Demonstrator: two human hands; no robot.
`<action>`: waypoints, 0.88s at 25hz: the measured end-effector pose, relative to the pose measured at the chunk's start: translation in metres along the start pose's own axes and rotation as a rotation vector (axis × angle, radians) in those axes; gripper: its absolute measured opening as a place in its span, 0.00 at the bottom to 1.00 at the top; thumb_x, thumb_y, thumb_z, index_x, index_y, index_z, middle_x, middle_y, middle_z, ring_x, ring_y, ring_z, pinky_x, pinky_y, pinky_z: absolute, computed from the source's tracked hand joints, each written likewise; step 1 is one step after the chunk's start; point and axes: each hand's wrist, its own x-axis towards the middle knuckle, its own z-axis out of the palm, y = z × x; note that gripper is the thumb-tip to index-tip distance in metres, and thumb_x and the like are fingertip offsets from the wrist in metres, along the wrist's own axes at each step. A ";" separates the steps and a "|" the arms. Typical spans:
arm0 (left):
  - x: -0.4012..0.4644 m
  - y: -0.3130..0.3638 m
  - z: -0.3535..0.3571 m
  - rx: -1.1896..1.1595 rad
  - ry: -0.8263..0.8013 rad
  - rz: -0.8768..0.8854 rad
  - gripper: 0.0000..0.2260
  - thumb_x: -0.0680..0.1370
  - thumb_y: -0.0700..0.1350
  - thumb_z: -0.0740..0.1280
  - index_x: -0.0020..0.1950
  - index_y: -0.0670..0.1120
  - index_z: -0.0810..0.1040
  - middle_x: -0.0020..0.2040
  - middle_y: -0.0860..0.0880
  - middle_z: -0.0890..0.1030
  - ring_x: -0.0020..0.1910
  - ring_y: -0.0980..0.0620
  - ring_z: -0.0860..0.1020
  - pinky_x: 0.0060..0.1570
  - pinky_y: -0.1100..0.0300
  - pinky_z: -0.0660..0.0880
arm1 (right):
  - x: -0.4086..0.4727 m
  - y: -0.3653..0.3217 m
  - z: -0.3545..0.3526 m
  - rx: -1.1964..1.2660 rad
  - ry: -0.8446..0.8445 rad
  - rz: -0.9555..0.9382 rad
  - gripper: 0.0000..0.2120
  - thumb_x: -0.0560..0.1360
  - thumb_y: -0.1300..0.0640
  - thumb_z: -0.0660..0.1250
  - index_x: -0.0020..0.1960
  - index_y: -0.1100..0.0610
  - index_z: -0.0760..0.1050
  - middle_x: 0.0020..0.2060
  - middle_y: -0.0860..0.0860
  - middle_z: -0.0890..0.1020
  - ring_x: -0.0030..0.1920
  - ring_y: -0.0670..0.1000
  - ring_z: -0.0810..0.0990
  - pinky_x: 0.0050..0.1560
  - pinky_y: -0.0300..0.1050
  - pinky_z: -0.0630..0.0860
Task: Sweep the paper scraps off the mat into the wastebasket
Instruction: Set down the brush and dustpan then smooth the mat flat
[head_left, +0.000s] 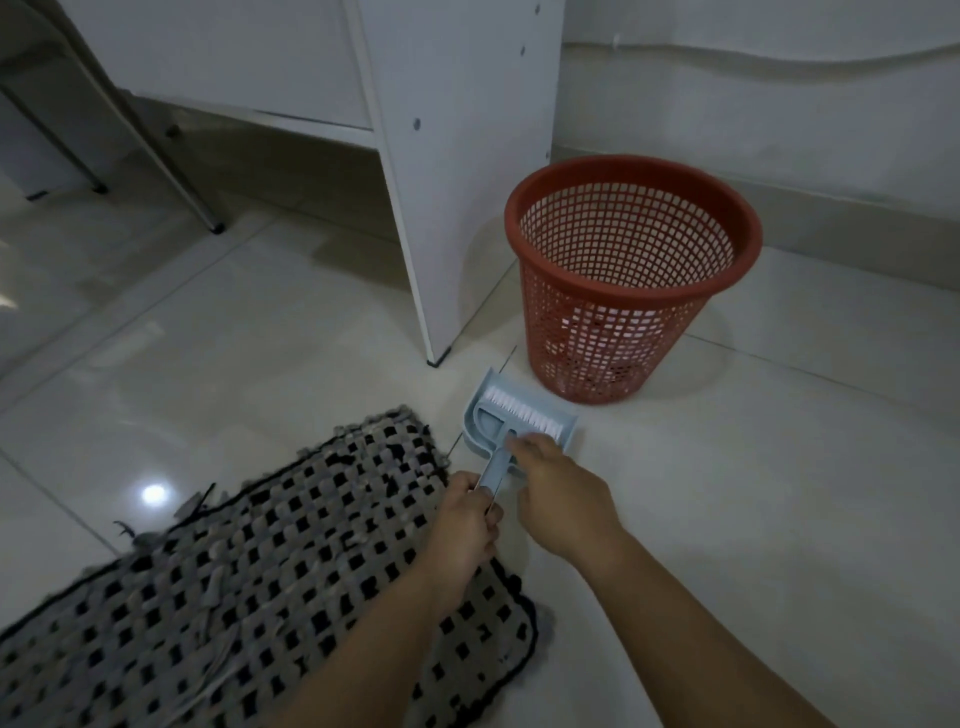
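- Two hands are working one small tool set: my left hand (465, 519) is curling its fingers round the thin handle end, and my right hand (558, 488) is gripping further up, where the brush (519, 415) meets the pale blue dustpan (488, 410).
- I am holding them nested, bristles lying inside the pan, probably so the pair is staying together as one piece while I am handling it.
- The dustpan is sitting on the tiled floor (727, 493), just beside the corner of the woven mat (234, 571) and near the foot of the red wastebasket (631, 280), which is keeping the tipping distance short.
- The wastebasket is standing upright beside the white cabinet (457, 156), its mouth open toward me, ready for emptying.
- I am seeing no loose paper scraps on the mat; the picture is blurred, so small bits could be escaping me. Pale shapes are showing through the basket's mesh low down, possibly scraps already inside.
- Relative to my hands, the mat is lying to the left and under my left forearm, while the wastebasket is standing ahead and slightly right, apart from both hands.
- My guess is that the sweeping is mostly finished.
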 end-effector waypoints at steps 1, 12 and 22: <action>0.006 -0.002 0.003 0.008 0.007 -0.012 0.11 0.77 0.35 0.52 0.36 0.46 0.63 0.27 0.50 0.66 0.23 0.56 0.61 0.22 0.64 0.57 | 0.004 0.005 0.004 0.004 -0.052 0.010 0.27 0.75 0.63 0.56 0.73 0.51 0.56 0.72 0.50 0.60 0.62 0.54 0.72 0.55 0.47 0.74; 0.050 -0.021 0.009 0.186 0.078 -0.082 0.07 0.79 0.37 0.53 0.47 0.43 0.69 0.34 0.48 0.70 0.30 0.53 0.67 0.31 0.60 0.64 | 0.022 0.028 0.041 -0.124 0.035 0.135 0.19 0.77 0.61 0.55 0.68 0.55 0.62 0.62 0.54 0.70 0.55 0.55 0.77 0.47 0.45 0.73; 0.037 -0.023 -0.003 0.548 0.280 0.225 0.11 0.79 0.40 0.57 0.59 0.42 0.72 0.51 0.46 0.75 0.49 0.49 0.75 0.47 0.59 0.70 | 0.020 0.024 0.044 -0.038 0.237 0.209 0.20 0.74 0.63 0.60 0.64 0.50 0.69 0.60 0.52 0.72 0.46 0.56 0.80 0.39 0.45 0.75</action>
